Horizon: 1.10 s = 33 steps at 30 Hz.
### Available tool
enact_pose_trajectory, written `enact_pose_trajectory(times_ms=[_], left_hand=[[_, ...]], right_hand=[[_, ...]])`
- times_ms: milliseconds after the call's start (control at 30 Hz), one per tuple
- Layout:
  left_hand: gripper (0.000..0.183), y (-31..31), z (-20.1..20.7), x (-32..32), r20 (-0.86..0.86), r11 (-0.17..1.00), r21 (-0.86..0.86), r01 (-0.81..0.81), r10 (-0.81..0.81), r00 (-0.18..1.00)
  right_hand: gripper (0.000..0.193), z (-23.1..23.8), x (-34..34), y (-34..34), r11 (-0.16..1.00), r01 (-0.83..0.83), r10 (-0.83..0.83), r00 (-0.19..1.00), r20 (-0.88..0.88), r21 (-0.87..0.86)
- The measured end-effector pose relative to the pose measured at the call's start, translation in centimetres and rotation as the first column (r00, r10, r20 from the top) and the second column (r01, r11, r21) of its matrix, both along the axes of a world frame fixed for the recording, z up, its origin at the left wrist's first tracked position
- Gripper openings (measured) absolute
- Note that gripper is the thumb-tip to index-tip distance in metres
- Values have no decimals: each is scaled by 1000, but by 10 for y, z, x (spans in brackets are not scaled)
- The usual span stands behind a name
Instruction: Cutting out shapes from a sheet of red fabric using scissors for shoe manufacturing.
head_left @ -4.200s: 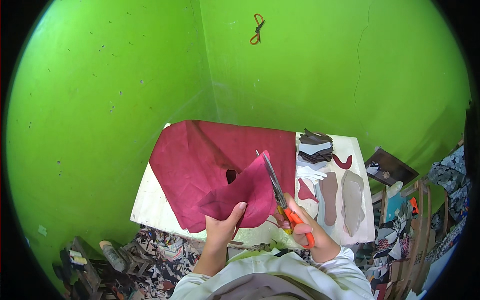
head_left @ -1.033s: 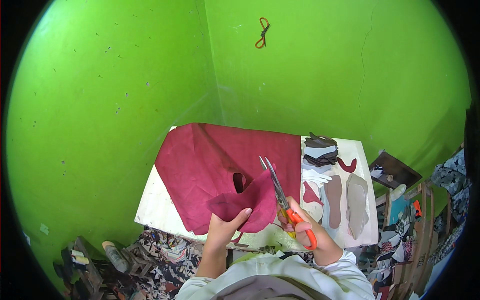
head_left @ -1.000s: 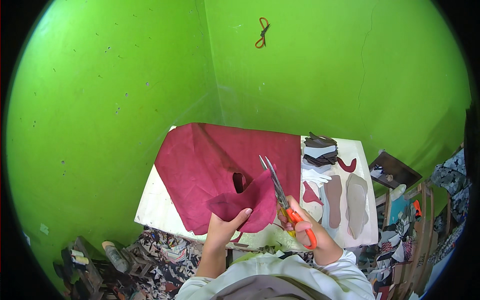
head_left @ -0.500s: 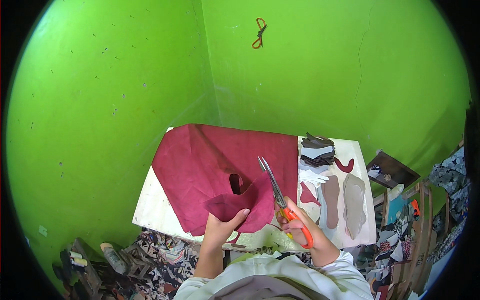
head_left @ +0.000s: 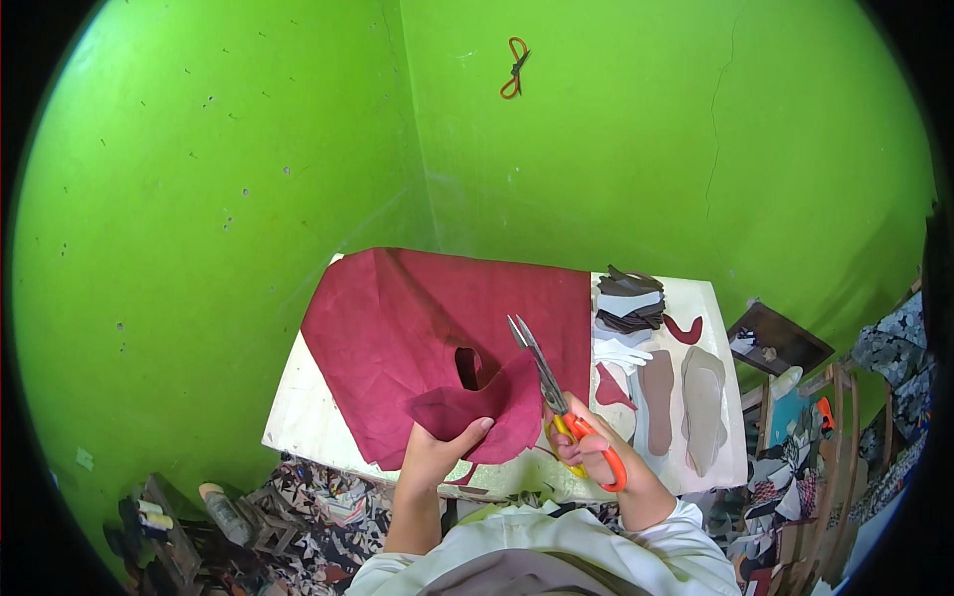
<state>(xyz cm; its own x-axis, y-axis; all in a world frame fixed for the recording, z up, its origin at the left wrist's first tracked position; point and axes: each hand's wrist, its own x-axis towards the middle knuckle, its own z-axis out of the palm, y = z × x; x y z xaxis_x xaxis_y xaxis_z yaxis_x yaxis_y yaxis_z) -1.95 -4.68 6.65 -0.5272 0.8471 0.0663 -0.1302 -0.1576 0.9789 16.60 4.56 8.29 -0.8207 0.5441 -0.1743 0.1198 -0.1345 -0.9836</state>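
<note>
Since a moment ago the scissors [head_left: 542, 372] have advanced along the near flap of the maroon leather sheet [head_left: 437, 328], blades barely parted. The right hand [head_left: 586, 452] grips their orange handles; the left hand [head_left: 437, 452] pinches the flap over the desk [head_left: 298, 417].

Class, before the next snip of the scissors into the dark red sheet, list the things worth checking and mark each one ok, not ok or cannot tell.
1. Right hand grips the orange-handled scissors: ok.
2. Scissor blades parted and pointing away from the body: ok.
3. Left hand holds the folded flap of the dark red sheet up off the table: ok.
4. Left fingers clear of the blades: ok, a gap shows.
5. Cut line marked on the sheet: cannot tell.
6. Cut sole-shaped pieces lie out of the scissors' path, on the right: ok.
</note>
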Motion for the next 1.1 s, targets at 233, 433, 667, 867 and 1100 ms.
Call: enact_pose_trajectory(times_ms=[233,433,667,867,1100], left_hand=[[32,-1,3,3,-34,995,-37,89,-91,995],[37,6,-1,1,-42,996,-31,79,-80,996],[34,22,7,-16,-332,945,-62,320,-322,887],[25,36,26,-22,-163,916,-53,398,-401,901],[32,52,-9,11,302,875,364,319,-435,848]], right_hand=[[83,3,4,0,995,70,-60,991,-122,76],[57,6,2,5,977,197,-172,951,-257,75],[33,12,0,28,876,416,-327,885,-332,245],[28,16,2,26,934,312,-267,934,-237,177],[27,1,-20,21,790,612,-488,602,-632,-26]])
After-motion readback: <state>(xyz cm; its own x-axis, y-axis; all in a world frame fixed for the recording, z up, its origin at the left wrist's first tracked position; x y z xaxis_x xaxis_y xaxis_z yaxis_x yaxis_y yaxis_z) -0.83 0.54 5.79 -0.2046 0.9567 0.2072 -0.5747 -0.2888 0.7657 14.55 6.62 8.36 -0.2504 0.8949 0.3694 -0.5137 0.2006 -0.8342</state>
